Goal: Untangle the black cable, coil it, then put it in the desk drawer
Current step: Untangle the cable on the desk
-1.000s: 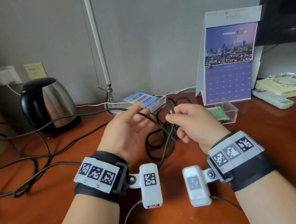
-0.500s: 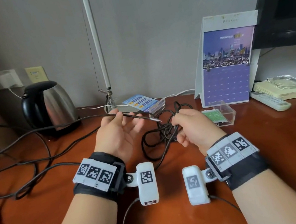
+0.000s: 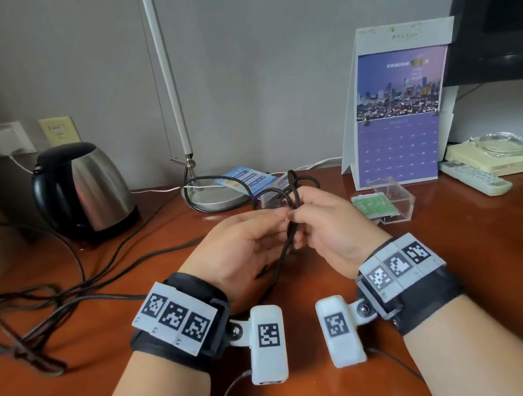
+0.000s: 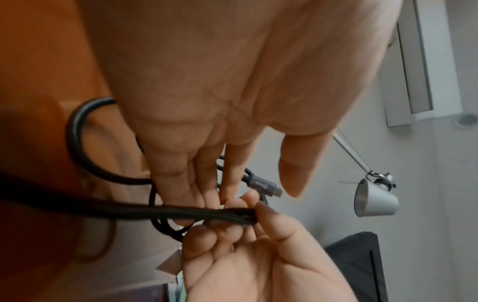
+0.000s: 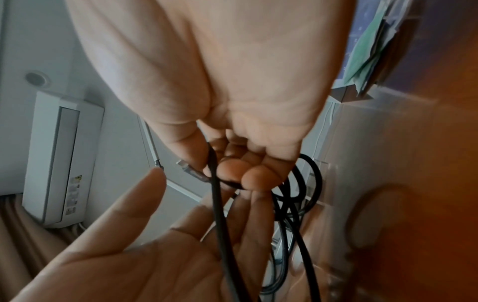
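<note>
We see the wooden tabletop (image 3: 467, 268) carrying a calendar (image 3: 400, 116) at the back right, a steel kettle (image 3: 82, 187) at the back left and a lamp base (image 3: 216, 197) between them. Above its middle, our right hand (image 3: 328, 225) has its grip clamped on a bunch of loops of the black cable (image 3: 287, 251), fingers curled round the strands, while our left hand (image 3: 240, 248) meets it with fingers straight and relaxed, its grip apart, fingertips touching the strands. The cable hangs from the right hand to the tabletop, and its grey plug (image 4: 262, 185) pokes out beside the fingers.
</note>
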Motion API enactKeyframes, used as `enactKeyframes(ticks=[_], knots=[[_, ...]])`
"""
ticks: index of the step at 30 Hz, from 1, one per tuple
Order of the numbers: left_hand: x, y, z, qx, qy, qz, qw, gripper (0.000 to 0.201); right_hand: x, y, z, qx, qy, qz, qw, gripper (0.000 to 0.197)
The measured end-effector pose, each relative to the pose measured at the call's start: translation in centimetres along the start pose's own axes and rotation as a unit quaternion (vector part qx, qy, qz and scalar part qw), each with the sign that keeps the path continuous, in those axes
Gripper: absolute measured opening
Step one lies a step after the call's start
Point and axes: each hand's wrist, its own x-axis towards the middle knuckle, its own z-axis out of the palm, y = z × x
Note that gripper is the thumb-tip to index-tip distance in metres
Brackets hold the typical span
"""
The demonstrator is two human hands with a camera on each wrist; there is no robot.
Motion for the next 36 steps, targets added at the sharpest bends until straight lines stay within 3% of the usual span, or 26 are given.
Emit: enactKeyframes(ticks=[6,12,16,21,23,26,31,34,36], knots=[[-0.4,-0.2,0.7,0.009,-0.019,0.021,1.0,0.022,-0.3,-0.2,0.0,-0.006,-0.024,0.016,1.0,0.022],[0.3,0.1,-0.4,-0.009,0.115,0.028,0.993,0.054,0.3,-0.6,-1.8,-0.06,0.119,0.006,0.991,0.021],[0.6,0.6,-1.4,-0.074,0.171,0.054,0.981,0.051,0.2,-0.7,-2.4,-0.077,0.157,0.018,0.984,0.01],[1.3,0.6,-2.5,-0.09,0.267,0.077,0.956,0.058,0.4,-0.7,-3.1,-0.131,0.203,0.009,0.97,0.024],[1.5,0.5,-2.8,-0.093,0.285,0.07,0.951,0.042,0.4,-0.7,-3.1,-0.105,0.206,-0.006,0.973,0.026],[1.3,0.6,-2.7,-0.078,0.267,0.048,0.959,0.012,0.3,-0.9,-2.5,0.033,0.188,-0.02,0.981,0.025],[1.2,0.3,-1.8,0.005,0.221,0.011,0.975,0.012,-0.2,-1.5,-2.1,0.143,0.152,-0.024,0.978,0.026],[1.6,-0.2,-1.5,0.047,0.224,-0.007,0.974,0.026,-0.4,-1.6,-2.0,0.17,0.12,-0.018,0.978,0.03],[1.6,0.0,-1.1,0.068,0.215,-0.017,0.974,0.016,-0.3,-1.5,-1.9,0.176,0.121,-0.001,0.977,0.038]])
